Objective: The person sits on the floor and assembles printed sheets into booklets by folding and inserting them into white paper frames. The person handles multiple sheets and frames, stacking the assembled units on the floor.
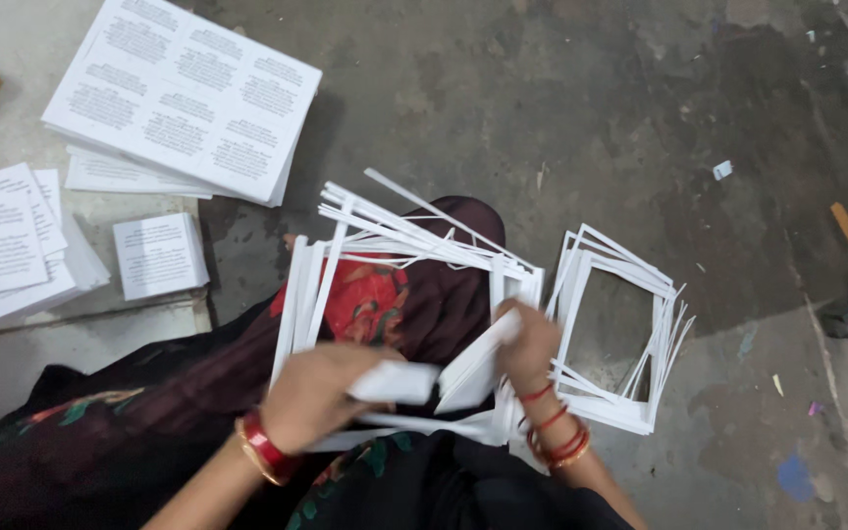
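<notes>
**Two hands in a bundle of paper frames**

At the bottom of the frame the person's dark, flower-printed clothing fills the lower left, and both forearms rise from it, each wrist wearing red and gold bangles.

The left hand (318,393), lower centre, has its grip closed around a small folded white slip (395,381) (blurred, so the fingers cannot be told apart). Just to its right the right hand (530,344) pinches a white strip (475,365) between thumb and fingers, the grip shut on it; the strip's lower end nearly meets the slip.

Both hands work inside a bundle of frames (345,245), hollow white paper rectangles cut out at the middle, lying across the lap at the centre of the frame. Loose strips fan out along its top edge, and red patterned cloth shows through the opening.

Right of centre a second pile of frames (662,314) lies on the grey floor (591,98), just beside the first bundle, with bare floor showing through its opening.

Farther off, at the upper left, a stack of printed sheets (184,93) lies tilted. Below it sit a small stack of cards (159,255) and, at the left edge, more printed sheets (2,240). Paper scraps dot the floor at the right.
</notes>
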Available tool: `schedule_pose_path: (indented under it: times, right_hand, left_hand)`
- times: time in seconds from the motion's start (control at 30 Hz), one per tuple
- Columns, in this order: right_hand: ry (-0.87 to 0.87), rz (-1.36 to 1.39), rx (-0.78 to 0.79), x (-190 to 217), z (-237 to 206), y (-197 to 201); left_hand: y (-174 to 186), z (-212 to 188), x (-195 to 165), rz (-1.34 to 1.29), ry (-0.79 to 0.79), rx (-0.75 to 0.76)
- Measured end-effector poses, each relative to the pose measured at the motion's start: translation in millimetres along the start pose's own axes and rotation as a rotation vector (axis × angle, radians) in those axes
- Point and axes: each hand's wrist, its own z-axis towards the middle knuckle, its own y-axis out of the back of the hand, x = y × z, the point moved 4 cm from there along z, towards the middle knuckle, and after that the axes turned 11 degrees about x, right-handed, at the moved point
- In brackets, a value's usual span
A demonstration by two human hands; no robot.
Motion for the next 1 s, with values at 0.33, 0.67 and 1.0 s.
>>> schedule_pose_path:
  times: [0.33,0.67,1.0]
  right_hand:
    - [0.016,1.879,-0.118,-10,84,16]
    - [-0.051,1.285,-0.346,12,34,-29]
    - [-0.034,0.954,-0.349,59,18,-47]
  left_hand:
    - [-15,-24,58,-0.956,0.062,-0.782]
    - [-104,59,73,-0.937,0.059,-0.762]
    - [-109,60,66,-0.972,-0.28,-0.58]
